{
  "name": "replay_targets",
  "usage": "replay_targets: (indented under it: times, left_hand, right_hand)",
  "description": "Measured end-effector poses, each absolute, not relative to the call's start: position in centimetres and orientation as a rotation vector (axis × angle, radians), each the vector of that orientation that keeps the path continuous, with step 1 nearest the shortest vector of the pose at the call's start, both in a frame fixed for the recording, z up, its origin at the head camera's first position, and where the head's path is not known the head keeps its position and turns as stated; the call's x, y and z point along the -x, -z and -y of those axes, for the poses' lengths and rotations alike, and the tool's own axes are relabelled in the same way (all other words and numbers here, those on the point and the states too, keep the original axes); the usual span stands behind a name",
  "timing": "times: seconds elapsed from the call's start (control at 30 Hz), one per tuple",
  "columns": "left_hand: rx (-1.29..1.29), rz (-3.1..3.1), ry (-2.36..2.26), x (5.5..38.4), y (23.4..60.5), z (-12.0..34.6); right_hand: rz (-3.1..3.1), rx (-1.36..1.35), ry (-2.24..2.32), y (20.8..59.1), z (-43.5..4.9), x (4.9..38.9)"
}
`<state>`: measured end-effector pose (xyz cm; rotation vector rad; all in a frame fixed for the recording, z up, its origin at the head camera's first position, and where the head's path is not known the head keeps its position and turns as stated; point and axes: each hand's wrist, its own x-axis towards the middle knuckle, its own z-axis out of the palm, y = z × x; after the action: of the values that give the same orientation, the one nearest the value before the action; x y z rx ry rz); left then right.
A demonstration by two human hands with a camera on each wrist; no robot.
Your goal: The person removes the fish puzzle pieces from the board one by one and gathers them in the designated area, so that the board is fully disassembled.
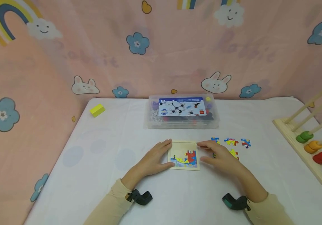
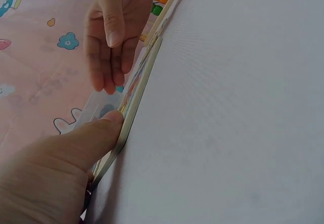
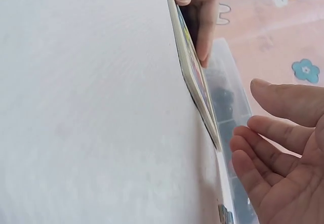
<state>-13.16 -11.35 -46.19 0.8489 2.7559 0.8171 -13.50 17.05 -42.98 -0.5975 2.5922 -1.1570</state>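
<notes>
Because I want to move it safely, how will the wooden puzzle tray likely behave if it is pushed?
The puzzle tray looks thin and straight-edged, so probably stiff and light. Broad and low, it would likely slide rather than tip. Its fitted pieces have open space beside them, so they might shift if jolted.

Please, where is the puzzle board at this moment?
In the head view, the puzzle board lies on the white table, between the left hand and the right hand, in front of the plastic box.

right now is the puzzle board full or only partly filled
Only partly filled: the puzzle board shows bare wood above the fitted pieces, and loose pieces lie to its right.
</notes>
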Motion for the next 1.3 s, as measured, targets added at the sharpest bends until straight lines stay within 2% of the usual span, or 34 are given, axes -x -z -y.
replay_targets:
  times: [0.77, 1.3]
  left_hand:
    - [-0.840, -2.761, -0.809, 13.1, 46.1, 11.3]
    - [-0.836, -2.762, -0.827, 13.1, 46.3, 11.4]
  right_hand:
    - [-2.620, 0.721, 1.073, 44.6, -14.7, 14.4]
    - [-2.624, 0.654, 1.078, 44.2, -14.1, 13.8]
